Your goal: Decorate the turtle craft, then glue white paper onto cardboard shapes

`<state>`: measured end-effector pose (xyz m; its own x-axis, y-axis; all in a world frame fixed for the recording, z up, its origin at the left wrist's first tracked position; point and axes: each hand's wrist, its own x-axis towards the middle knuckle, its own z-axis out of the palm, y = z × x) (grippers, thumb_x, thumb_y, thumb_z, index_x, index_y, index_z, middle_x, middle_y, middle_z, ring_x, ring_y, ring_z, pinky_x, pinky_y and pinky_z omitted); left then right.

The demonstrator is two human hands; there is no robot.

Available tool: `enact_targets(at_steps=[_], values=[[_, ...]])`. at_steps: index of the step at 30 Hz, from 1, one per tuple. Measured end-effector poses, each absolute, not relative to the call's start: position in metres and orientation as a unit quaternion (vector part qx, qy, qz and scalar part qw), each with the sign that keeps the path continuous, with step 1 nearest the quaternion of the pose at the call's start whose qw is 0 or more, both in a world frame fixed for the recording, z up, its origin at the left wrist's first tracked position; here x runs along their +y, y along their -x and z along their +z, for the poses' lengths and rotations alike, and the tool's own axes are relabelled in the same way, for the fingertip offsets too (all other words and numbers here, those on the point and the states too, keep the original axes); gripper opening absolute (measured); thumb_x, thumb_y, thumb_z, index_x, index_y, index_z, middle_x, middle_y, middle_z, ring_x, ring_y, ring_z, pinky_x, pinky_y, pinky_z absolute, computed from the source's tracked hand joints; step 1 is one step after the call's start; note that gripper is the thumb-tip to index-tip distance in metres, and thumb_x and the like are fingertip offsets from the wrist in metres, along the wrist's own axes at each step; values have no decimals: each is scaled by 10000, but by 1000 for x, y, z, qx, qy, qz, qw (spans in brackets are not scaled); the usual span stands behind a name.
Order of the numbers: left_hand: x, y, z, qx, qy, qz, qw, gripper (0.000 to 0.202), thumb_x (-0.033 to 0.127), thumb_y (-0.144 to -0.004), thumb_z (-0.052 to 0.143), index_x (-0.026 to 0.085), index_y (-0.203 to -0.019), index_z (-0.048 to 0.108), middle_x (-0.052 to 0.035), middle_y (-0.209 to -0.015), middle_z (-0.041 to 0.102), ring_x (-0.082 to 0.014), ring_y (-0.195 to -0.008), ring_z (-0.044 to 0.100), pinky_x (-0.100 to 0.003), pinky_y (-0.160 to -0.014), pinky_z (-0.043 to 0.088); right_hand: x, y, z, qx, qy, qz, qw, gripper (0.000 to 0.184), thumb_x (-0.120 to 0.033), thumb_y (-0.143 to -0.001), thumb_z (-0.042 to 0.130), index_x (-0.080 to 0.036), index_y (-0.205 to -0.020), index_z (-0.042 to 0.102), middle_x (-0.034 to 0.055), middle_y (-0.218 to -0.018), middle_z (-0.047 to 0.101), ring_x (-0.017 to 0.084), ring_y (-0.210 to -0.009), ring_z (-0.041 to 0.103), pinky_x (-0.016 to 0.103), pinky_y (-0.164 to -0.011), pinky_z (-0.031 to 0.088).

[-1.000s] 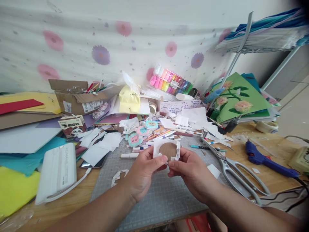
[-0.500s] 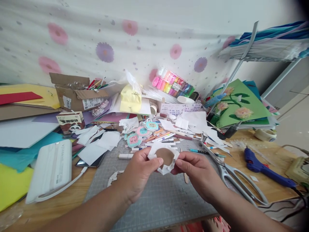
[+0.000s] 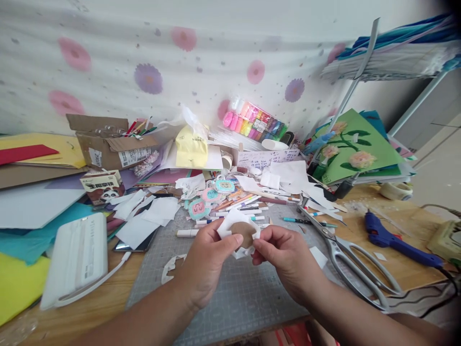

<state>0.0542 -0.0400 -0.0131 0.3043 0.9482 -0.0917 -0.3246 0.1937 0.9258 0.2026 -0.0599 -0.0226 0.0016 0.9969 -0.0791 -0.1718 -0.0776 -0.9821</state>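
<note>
Both hands hold one small piece above the grey cutting mat (image 3: 237, 298): a brown cardboard disc with white paper around it (image 3: 240, 231). My left hand (image 3: 205, 262) pinches its left edge with thumb and fingers closed. My right hand (image 3: 284, 257) pinches the right edge, where the white paper is crumpled and folded under. A white paper scrap (image 3: 172, 265) lies on the mat to the left of my left hand.
Large metal scissors (image 3: 355, 262) lie right of the mat, with a blue glue gun (image 3: 392, 240) beyond. Markers and round paper badges (image 3: 212, 199) clutter the mat's far edge. A white device (image 3: 77, 257) sits left; a cardboard box (image 3: 108, 142), coloured clay (image 3: 254, 122) and green card (image 3: 355, 149) stand behind.
The paper-wrapped disc came lower and closer to me. Its white paper edge is more crumpled and folded in on the right side under my right fingers.
</note>
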Motion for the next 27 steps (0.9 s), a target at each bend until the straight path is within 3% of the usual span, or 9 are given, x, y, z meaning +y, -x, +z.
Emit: enact_targets(at_steps=[10, 14, 18, 23, 27], values=[[-36, -51, -13, 367, -462, 480, 649, 197, 197, -729, 653, 169, -923, 637, -37, -867, 680, -182, -845, 580, -278, -769, 421, -63, -212, -18, -532, 472, 513, 480, 179, -366, -706, 698, -198, -767, 678, 1, -686, 657, 142, -662, 590, 259, -633, 458], [-36, -49, -13, 401, -520, 454, 603, 192, 224, -722, 646, 186, -909, 626, -17, -817, 664, -168, -757, 564, -244, -653, 405, -61, -222, -16, -519, 455, 525, 499, 174, -349, -726, 691, -202, -820, 691, -1, -698, 648, 124, -654, 574, 256, -639, 460], [-40, -48, -9, 459, -604, 414, 503, 59, 244, -712, 618, 197, -740, 594, 24, -634, 568, -132, -583, 480, -222, -518, 339, -60, -225, -18, -515, 454, 535, 491, 219, -388, -734, 677, -197, -840, 676, 10, -720, 642, 138, -671, 574, 271, -631, 453], [-41, -48, -6, 498, -706, 386, 323, 127, 233, -698, 577, 201, -594, 511, 39, -556, 482, -121, -547, 438, -210, -489, 312, -64, -219, -12, -591, 519, 430, 444, 191, -363, -771, 610, -185, -700, 610, -3, -624, 566, 130, -594, 512, 255, -553, 408], [-35, -47, -8, 508, -711, 393, 286, 118, 275, -673, 580, 210, -598, 516, 51, -517, 475, -117, -491, 427, -213, -472, 325, -60, -266, 2, -697, 561, 243, 374, 199, -346, -844, 489, -208, -809, 627, 28, -746, 636, 162, -715, 594, 270, -654, 466]])
